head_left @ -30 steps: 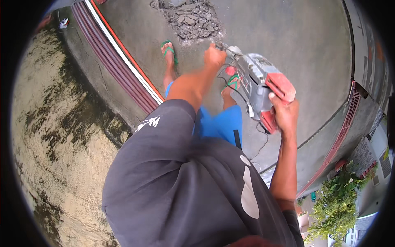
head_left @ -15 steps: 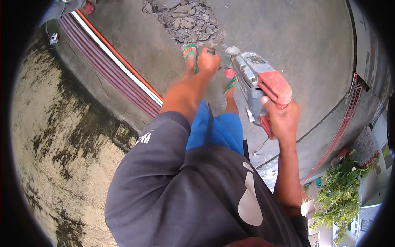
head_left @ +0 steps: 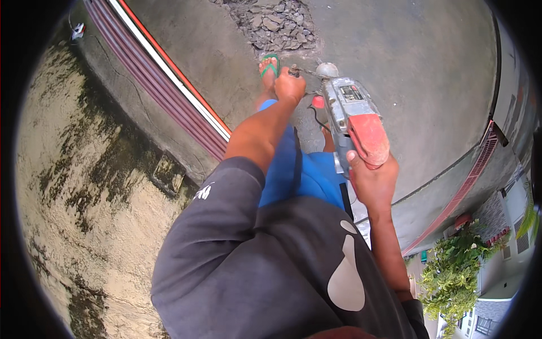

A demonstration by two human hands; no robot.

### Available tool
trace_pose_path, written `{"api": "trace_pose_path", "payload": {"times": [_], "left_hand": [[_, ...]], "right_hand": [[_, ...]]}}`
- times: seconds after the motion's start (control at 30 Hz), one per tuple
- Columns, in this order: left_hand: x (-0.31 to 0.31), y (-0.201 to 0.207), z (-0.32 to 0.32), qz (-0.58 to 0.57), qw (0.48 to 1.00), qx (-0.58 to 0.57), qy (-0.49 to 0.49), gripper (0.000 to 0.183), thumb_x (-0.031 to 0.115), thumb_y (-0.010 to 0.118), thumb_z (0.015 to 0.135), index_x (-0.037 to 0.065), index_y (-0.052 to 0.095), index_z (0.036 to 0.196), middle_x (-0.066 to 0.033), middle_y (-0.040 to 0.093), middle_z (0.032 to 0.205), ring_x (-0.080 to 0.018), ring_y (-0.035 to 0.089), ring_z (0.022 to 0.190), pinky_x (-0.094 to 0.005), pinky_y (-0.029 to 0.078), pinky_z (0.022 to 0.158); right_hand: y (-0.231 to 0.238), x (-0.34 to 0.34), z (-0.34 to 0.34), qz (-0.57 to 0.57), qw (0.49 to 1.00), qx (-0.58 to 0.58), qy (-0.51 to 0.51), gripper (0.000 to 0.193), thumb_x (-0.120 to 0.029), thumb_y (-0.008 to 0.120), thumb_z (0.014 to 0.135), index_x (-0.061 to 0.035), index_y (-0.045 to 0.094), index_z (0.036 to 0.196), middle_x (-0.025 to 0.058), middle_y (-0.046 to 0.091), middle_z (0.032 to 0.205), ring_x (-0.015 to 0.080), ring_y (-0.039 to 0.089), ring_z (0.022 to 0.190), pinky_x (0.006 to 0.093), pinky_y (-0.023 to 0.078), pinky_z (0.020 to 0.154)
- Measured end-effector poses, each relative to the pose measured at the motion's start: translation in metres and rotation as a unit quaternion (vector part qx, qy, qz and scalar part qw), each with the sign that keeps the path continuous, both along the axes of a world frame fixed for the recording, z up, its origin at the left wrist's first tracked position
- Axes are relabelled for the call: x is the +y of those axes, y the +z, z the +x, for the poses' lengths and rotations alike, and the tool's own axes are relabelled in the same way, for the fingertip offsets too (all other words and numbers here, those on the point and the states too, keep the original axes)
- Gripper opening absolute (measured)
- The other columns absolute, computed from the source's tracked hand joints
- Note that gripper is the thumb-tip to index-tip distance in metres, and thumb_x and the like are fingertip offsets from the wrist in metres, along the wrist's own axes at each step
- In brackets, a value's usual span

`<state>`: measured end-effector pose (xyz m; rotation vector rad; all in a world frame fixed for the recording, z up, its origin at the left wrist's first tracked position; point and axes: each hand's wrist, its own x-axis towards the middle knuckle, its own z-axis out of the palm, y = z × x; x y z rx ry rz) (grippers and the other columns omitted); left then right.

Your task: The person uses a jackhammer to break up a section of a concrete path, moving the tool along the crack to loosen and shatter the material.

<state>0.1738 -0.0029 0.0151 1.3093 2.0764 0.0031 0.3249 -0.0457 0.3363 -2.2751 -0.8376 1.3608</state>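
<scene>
A grey and red demolition hammer (head_left: 351, 107) is held in front of me, to the right of my body's middle. My right hand (head_left: 375, 183) is closed round its red rear handle, thumb on top. On the tool's left, my left hand (head_left: 290, 88) is wrapped round the dark side handle (head_left: 294, 70), which joins near the rounded front collar (head_left: 327, 70). The chisel end is not visible. Beyond the tool lies a patch of broken concrete (head_left: 279, 27) in the floor. A small red part (head_left: 318, 101) shows beside the hammer, with a dark cord curving below it.
My left foot in a green flip-flop (head_left: 270, 65) stands at the rubble's near edge; the other foot is mostly hidden behind the hammer. Long pipes (head_left: 164, 85) run along the left beside a rough stained wall (head_left: 113, 226). A red drain grating (head_left: 466, 198) and plants (head_left: 457, 271) are at the right.
The hammer's rear end and my right hand have shifted left and lower, so the tool now hides most of my right foot. Both hands keep their grip. The whole view has shifted slightly.
</scene>
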Motion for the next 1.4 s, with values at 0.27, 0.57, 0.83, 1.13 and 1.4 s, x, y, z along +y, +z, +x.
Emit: {"api": "trace_pose_path", "payload": {"times": [0.27, 0.57, 0.83, 1.13, 1.4], "left_hand": [[-0.038, -0.014, 0.007, -0.056, 0.991, -0.047, 0.11, 0.038, 0.025, 0.075, 0.077, 0.007, 0.065, 0.109, -0.0266, 0.073, 0.099, -0.0455, 0.07, 0.097, -0.0515, 0.055, 0.089], [-0.058, -0.01, 0.037, -0.064, 0.993, -0.077, 0.056, 0.033, 0.025, 0.074, 0.077, 0.006, 0.068, 0.103, -0.027, 0.072, 0.095, -0.0458, 0.07, 0.094, -0.0505, 0.056, 0.088], [-0.044, -0.021, 0.014, -0.057, 0.99, -0.061, 0.116, 0.034, 0.024, 0.076, 0.076, 0.004, 0.067, 0.102, -0.028, 0.072, 0.097, -0.0467, 0.069, 0.097, -0.052, 0.055, 0.088], [-0.018, -0.021, 0.001, -0.079, 0.993, -0.083, 0.035, 0.044, 0.029, 0.078, 0.076, 0.006, 0.065, 0.111, -0.0276, 0.072, 0.098, -0.0459, 0.069, 0.098, -0.0514, 0.055, 0.09], [-0.01, -0.022, -0.005, -0.079, 0.993, -0.074, 0.038, 0.044, 0.029, 0.078, 0.076, 0.006, 0.065, 0.112, -0.0278, 0.072, 0.097, -0.0465, 0.07, 0.095, -0.0536, 0.055, 0.088]], "right_hand": [[-0.006, -0.036, 0.029, -0.074, 0.997, -0.001, -0.006, 0.031, -0.004, 0.076, 0.083, 0.0064, 0.069, 0.111, 0.0135, 0.075, 0.102, 0.0178, 0.07, 0.093, 0.0311, 0.053, 0.086], [-0.033, -0.109, 0.079, -0.034, 0.999, -0.012, -0.01, 0.024, -0.008, 0.076, 0.087, 0.0043, 0.07, 0.107, 0.005, 0.069, 0.091, 0.0141, 0.063, 0.083, 0.0301, 0.051, 0.079], [-0.022, -0.073, 0.043, -0.027, 0.999, 0.04, 0.007, 0.028, -0.011, 0.08, 0.087, 0.0045, 0.067, 0.108, 0.0072, 0.069, 0.094, 0.0137, 0.063, 0.087, 0.0304, 0.051, 0.08], [-0.022, -0.062, 0.024, -0.012, 1.0, -0.005, -0.012, 0.032, -0.011, 0.08, 0.087, 0.0048, 0.066, 0.111, 0.0083, 0.069, 0.102, 0.0178, 0.063, 0.092, 0.0326, 0.05, 0.085], [-0.023, -0.053, 0.018, -0.011, 1.0, 0.002, 0.023, 0.034, -0.012, 0.081, 0.086, 0.0042, 0.066, 0.112, 0.0082, 0.068, 0.103, 0.0175, 0.062, 0.092, 0.0325, 0.05, 0.085]]}}
